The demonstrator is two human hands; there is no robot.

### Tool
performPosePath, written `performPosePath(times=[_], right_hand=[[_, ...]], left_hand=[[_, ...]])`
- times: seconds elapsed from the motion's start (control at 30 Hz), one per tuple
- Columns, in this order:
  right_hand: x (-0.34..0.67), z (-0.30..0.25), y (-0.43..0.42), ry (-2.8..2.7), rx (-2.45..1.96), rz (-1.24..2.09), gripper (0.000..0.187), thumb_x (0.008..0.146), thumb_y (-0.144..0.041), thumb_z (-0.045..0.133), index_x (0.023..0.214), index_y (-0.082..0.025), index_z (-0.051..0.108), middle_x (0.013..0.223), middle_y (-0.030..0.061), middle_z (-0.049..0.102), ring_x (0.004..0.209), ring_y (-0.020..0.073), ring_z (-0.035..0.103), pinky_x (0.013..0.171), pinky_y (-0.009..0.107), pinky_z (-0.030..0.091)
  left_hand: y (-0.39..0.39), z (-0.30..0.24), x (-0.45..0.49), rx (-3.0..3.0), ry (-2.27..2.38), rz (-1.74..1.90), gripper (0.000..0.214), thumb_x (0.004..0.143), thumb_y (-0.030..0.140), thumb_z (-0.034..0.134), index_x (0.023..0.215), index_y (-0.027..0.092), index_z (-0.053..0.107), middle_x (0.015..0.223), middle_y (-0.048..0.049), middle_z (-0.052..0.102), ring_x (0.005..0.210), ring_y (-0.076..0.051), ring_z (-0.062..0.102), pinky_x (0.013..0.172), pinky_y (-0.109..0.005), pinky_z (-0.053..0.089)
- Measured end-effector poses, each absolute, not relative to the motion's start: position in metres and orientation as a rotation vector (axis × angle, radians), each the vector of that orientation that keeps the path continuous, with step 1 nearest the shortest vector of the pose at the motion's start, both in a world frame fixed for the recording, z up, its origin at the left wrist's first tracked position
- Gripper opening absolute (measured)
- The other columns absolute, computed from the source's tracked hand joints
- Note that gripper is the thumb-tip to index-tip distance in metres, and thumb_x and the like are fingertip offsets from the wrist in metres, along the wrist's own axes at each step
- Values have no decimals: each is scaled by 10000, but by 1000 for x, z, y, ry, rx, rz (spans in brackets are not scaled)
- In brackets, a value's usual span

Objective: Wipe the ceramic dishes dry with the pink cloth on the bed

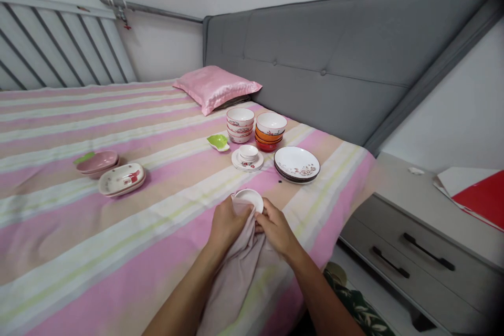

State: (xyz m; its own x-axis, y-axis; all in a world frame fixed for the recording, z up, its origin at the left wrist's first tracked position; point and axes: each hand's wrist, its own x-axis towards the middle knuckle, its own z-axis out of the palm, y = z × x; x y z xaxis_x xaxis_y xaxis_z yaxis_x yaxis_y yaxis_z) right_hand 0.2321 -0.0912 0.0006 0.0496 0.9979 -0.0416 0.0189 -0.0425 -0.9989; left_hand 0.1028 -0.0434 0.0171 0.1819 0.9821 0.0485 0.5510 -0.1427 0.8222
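Note:
A small white dish (pixel 251 198) is held up between my two hands, over the near part of the bed. My left hand (pixel 228 224) is closed on a pale pink cloth (pixel 241 268), which it presses against the left side of the dish. The fingers of my right hand (pixel 276 227) pinch the dish's right edge, with some cloth bunched beneath them. From there the cloth hangs down between my forearms. Just beyond the hands, small white dishes (pixel 248 152) are stacked on flowered saucers (pixel 237 163).
Stacked bowls (pixel 240 115), more bowls (pixel 271 123), dark-rimmed plates (pixel 297 163) and a green leaf-shaped dish (pixel 219 142) stand farther back. Oval dishes (pixel 122 180) and pink dishes (pixel 98 163) lie left. Beyond are a pillow (pixel 216 86) and grey headboard (pixel 299 47); a nightstand (pixel 425 241) is right.

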Motion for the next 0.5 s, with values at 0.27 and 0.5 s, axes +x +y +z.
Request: performPosePath(times=[0.27, 0.5], right_hand=[[231, 11, -97, -1433, -1335, 1044, 297, 846, -238, 423, 1135, -242, 492, 670, -34, 573, 544, 120, 588, 578, 254, 507], [231, 14, -97, -1444, -1322, 1030, 343, 836, -219, 432, 1174, -225, 490, 683, -27, 592, 564, 115, 580, 591, 240, 499]], left_hand=[[-44, 20, 100, 1819, 1580, 832, 395, 735, 447, 555, 977, 142, 624, 899, -124, 688, 852, -257, 630, 737, -328, 441], [-43, 19, 100, 1818, 1450, 912, 309, 840, 394, 404, 850, 160, 605, 827, -96, 678, 794, -233, 626, 718, -316, 433]])
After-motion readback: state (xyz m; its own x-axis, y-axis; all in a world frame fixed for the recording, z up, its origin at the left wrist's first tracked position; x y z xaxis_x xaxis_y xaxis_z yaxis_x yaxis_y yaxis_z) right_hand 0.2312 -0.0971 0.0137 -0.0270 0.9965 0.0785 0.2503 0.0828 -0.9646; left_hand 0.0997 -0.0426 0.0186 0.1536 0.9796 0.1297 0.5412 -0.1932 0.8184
